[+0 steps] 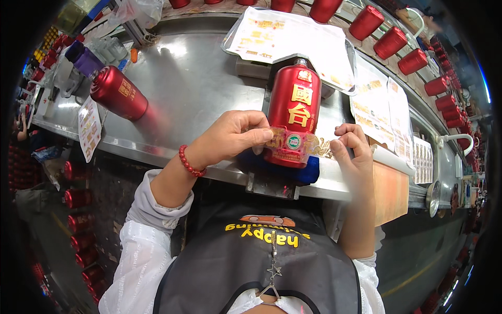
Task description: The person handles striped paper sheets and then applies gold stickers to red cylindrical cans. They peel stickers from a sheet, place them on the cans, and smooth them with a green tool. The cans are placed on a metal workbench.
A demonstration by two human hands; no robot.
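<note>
Red bottle, decal strip across lower front

Steel worktable spans the view. White decal sheets beyond bottle. Bottle sits near table's front edge, neck pointing away from person. Left hand pinches strip's left end, thumb against fingers. Right hand beside strip's right end, fingers curled; can't tell if gripping. Strip: clear, gold-patterned, green mid-emblem.
</note>
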